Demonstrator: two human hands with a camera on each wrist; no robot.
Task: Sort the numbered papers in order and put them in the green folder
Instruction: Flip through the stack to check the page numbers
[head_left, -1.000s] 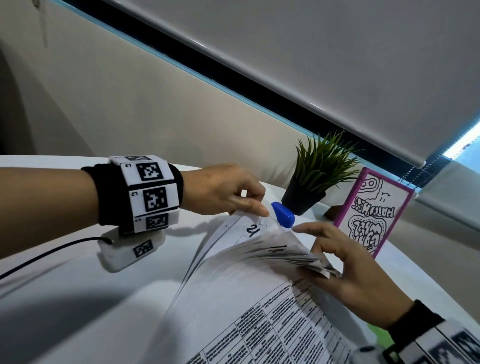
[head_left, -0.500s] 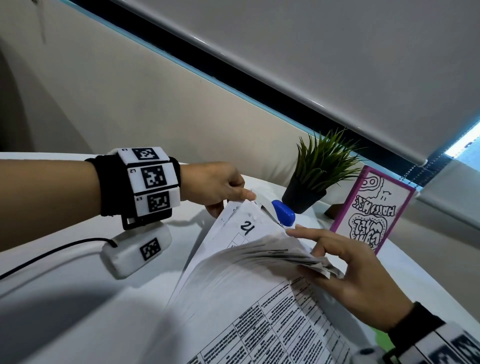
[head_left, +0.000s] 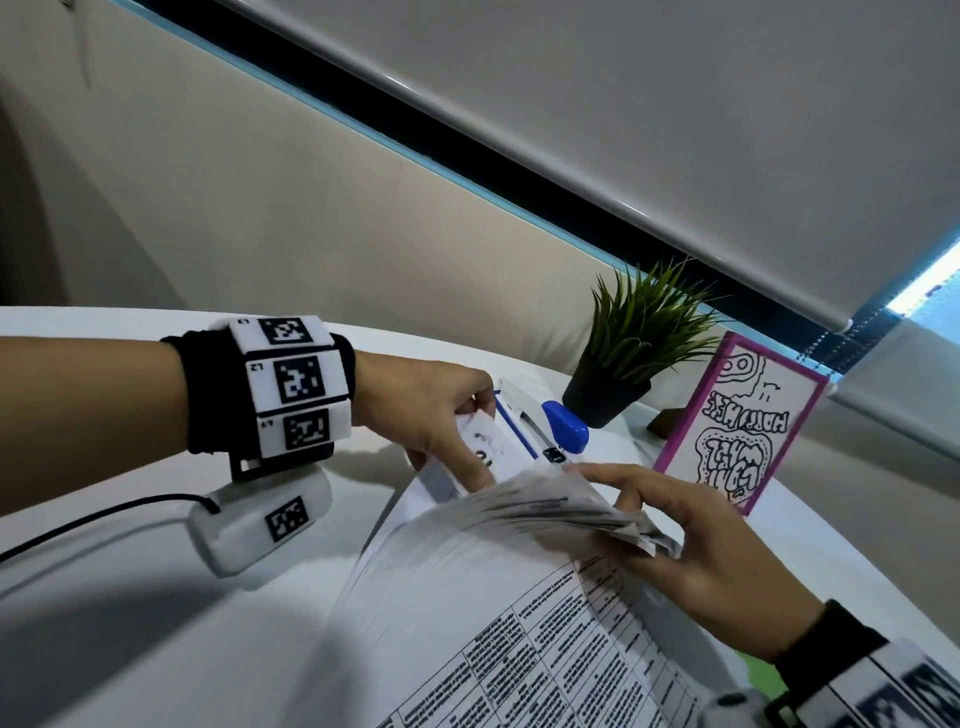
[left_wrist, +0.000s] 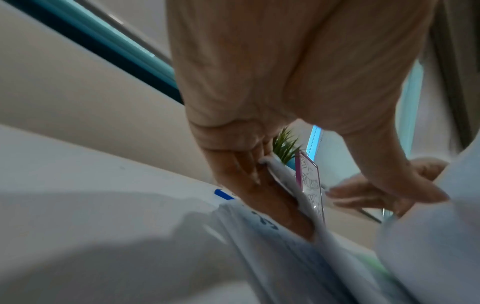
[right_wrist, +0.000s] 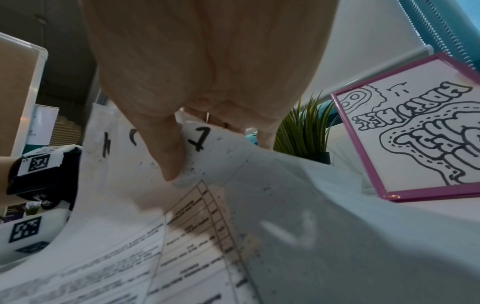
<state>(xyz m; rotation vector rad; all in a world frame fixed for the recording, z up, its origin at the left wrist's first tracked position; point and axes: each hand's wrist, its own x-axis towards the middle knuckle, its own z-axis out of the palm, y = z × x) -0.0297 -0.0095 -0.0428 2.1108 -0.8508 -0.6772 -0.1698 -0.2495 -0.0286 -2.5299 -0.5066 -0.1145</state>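
A stack of printed, hand-numbered papers (head_left: 493, 597) lies on the white table (head_left: 130, 623), its far corners lifted and fanned. My left hand (head_left: 467, 452) pinches the top corner of one lifted sheet (head_left: 491, 441), and the thumb lies over its written number. In the left wrist view the fingers (left_wrist: 259, 185) sit between sheets. My right hand (head_left: 623, 525) grips the fanned corners of the upper sheets. Its thumb (right_wrist: 168, 156) presses beside a sheet marked 7 (right_wrist: 200, 139). A sliver of the green folder (head_left: 759, 675) shows under the stack by my right wrist.
A blue and white stapler (head_left: 563, 434) lies just beyond the papers. Behind it stand a small potted plant (head_left: 623, 364) and a pink-framed drawing (head_left: 743, 426). A black cable (head_left: 93, 519) runs across the table's left side. A wall and window blind close off the far side.
My left hand slid down over the corner of the sheet marked 21, so the thumb now hides most of the number. The right hand stays on the fanned corners.
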